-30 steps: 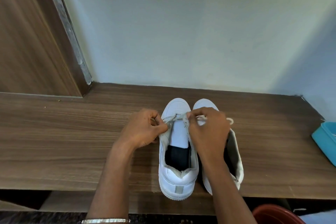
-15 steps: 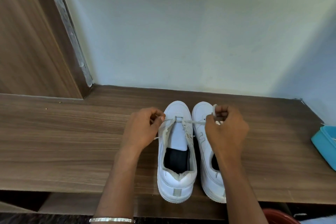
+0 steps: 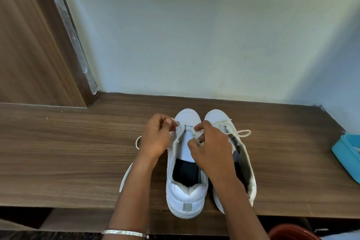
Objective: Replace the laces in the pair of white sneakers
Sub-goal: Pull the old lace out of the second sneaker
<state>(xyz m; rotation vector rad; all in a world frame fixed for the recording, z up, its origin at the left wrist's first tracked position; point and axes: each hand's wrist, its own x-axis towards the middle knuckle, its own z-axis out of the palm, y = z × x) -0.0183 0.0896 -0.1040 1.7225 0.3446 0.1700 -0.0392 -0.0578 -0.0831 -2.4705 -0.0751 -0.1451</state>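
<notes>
The table (image 3: 68, 152) is a long brown wood-grain top set against a pale wall (image 3: 194, 35). Two white sneakers stand side by side on it, toes toward the wall and heels at the front edge: the left sneaker (image 3: 186, 198) and, close beside it, the right sneaker (image 3: 248, 171). A lace (image 3: 125, 173) trails over the wood left of the left sneaker. A second lace (image 3: 243, 133) loops onto the wood beside the right sneaker's toe. A blue container (image 3: 344, 160) sits at the far right, partly out of view. Small specks (image 3: 47, 118) dot the left end.

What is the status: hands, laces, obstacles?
Left hand pinches flat white lace beside left white sneaker. Right hand pinches same lace at its eyelets. Nothing blocks.
</notes>
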